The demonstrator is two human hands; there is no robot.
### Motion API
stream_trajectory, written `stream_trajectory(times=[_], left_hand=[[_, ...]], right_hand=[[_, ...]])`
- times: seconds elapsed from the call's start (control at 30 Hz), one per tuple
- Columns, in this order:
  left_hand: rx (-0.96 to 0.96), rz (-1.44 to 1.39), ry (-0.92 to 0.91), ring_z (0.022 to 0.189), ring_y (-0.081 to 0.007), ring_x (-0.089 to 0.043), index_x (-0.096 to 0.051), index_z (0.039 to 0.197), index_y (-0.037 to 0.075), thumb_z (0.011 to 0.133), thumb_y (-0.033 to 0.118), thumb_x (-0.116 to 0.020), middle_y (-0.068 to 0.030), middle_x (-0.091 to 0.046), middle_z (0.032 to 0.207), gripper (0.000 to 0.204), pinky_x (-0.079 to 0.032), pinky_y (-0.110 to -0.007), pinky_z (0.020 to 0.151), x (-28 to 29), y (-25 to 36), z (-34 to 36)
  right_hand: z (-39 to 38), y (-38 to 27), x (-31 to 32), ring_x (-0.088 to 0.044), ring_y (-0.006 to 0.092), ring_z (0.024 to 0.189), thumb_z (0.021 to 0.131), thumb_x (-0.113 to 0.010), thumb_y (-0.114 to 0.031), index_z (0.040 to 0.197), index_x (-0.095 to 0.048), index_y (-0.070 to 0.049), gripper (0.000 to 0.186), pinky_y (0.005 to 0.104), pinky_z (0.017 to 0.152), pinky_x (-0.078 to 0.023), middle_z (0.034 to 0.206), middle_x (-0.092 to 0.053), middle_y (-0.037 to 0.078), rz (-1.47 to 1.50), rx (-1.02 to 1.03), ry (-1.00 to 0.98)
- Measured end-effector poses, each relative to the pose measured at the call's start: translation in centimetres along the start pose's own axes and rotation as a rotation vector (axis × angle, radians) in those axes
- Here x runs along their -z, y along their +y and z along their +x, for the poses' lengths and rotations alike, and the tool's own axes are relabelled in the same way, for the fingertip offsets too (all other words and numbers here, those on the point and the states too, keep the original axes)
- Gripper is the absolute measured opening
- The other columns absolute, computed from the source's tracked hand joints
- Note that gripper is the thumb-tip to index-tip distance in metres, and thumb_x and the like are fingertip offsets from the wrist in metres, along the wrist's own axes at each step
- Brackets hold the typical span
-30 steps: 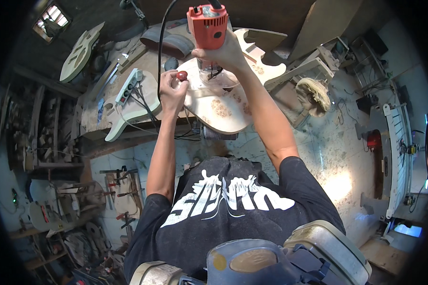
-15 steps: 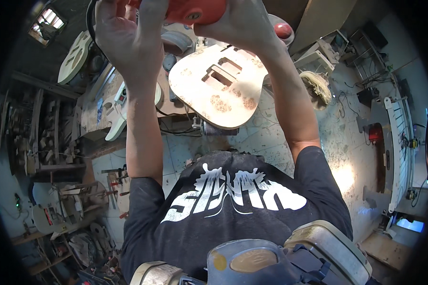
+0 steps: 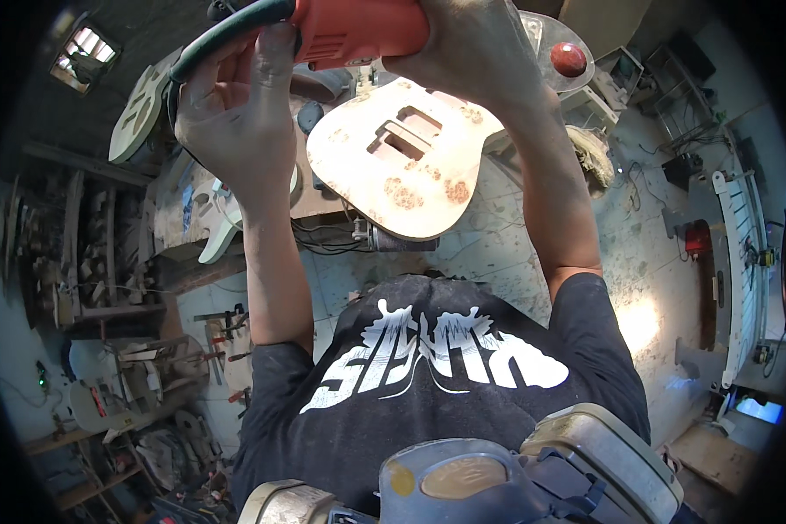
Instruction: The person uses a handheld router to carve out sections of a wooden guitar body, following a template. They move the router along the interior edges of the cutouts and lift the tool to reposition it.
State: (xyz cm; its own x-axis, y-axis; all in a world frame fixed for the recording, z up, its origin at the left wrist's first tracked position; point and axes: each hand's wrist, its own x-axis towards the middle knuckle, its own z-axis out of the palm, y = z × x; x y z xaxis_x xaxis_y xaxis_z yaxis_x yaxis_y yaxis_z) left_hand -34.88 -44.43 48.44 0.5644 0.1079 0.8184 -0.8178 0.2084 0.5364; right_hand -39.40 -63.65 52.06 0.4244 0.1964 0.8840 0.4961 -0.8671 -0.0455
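Note:
Held on its side at the top of the view is a red trim router (image 3: 358, 33) with a black cord (image 3: 236, 33) leaving its left end. My right hand (image 3: 472, 52) is closed around its body, near the clear base plate (image 3: 537, 31) with a round red knob (image 3: 568, 59). Against the cord end is my left hand (image 3: 236, 109), thumb up and fingers curled; its exact hold is partly hidden. Below the router lies a pale electric guitar body (image 3: 402, 166) with burl-like brown patches and routed cavities. Neither hand touches it.
The guitar body overhangs the workbench (image 3: 319, 203) edge, above a dark cylinder (image 3: 402, 240). More guitar bodies (image 3: 140, 113) stand at the left. Shelves of wood pieces (image 3: 96, 236) line the left wall. A fluffy buffing wheel (image 3: 590, 155) is at the right. A respirator (image 3: 463, 480) hangs at my chest.
The router has come down and into fuller view, turned so its cord and clear base show. Both hands have shifted slightly right with it. The guitar body has stayed in place.

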Motion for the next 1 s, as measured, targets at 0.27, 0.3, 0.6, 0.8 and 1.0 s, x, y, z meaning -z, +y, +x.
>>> stream_trajectory(times=[0.27,0.3,0.6,0.8,1.0], left_hand=[[-0.006,0.084,0.005,0.090,-0.0140,-0.072,-0.072,0.106,-0.005,0.091,0.012,-0.083,-0.0120,-0.076,0.094,0.026,-0.055,-0.026,0.085,-0.4,-1.5,-0.5],[-0.005,0.113,0.002,0.089,-0.0138,-0.072,-0.072,0.106,-0.005,0.090,0.013,-0.083,-0.0118,-0.076,0.093,0.027,-0.055,-0.026,0.084,-0.5,-1.7,-0.5],[-0.014,0.019,-0.003,0.104,-0.0176,-0.070,-0.069,0.104,-0.001,0.090,0.018,-0.083,-0.0088,-0.068,0.110,0.027,-0.056,-0.031,0.093,-1.4,-3.4,-1.6],[-0.195,-0.073,0.027,0.115,-0.0208,-0.062,-0.064,0.106,0.001,0.096,0.012,-0.075,-0.0087,-0.055,0.125,0.019,-0.055,-0.040,0.100,-2.8,-5.7,-4.1],[0.202,0.796,-0.688,0.111,-0.0335,-0.066,-0.074,0.103,0.005,0.087,0.016,-0.074,-0.0140,-0.069,0.115,0.019,-0.052,-0.043,0.096,1.4,-12.9,-10.1]], right_hand=[[-0.9,1.4,0.9,-0.067,0.0348,0.083,0.074,-0.079,-0.017,0.112,-0.065,-0.007,0.041,0.0460,0.076,-0.056,0.089,-0.068,0.013,-0.077,0.016,-0.021],[-1.0,1.5,1.0,-0.067,0.0345,0.082,0.075,-0.078,-0.016,0.111,-0.065,-0.007,0.039,0.0459,0.076,-0.056,0.087,-0.067,0.013,-0.048,0.011,-0.034],[-1.8,2.6,1.9,-0.066,0.0346,0.081,0.077,-0.075,-0.014,0.108,-0.064,-0.008,0.033,0.0457,0.076,-0.055,0.085,-0.067,0.013,0.001,-0.001,-0.062],[-2.3,2.8,2.7,-0.067,0.0355,0.082,0.076,-0.078,-0.015,0.106,-0.065,-0.008,0.033,0.0453,0.077,-0.055,0.086,-0.068,0.013,0.057,-0.047,-0.050],[-2.7,3.8,3.8,-0.068,0.0362,0.080,0.077,-0.078,-0.015,0.103,-0.066,-0.008,0.029,0.0448,0.076,-0.056,0.087,-0.070,0.013,0.058,-0.077,-0.026]])
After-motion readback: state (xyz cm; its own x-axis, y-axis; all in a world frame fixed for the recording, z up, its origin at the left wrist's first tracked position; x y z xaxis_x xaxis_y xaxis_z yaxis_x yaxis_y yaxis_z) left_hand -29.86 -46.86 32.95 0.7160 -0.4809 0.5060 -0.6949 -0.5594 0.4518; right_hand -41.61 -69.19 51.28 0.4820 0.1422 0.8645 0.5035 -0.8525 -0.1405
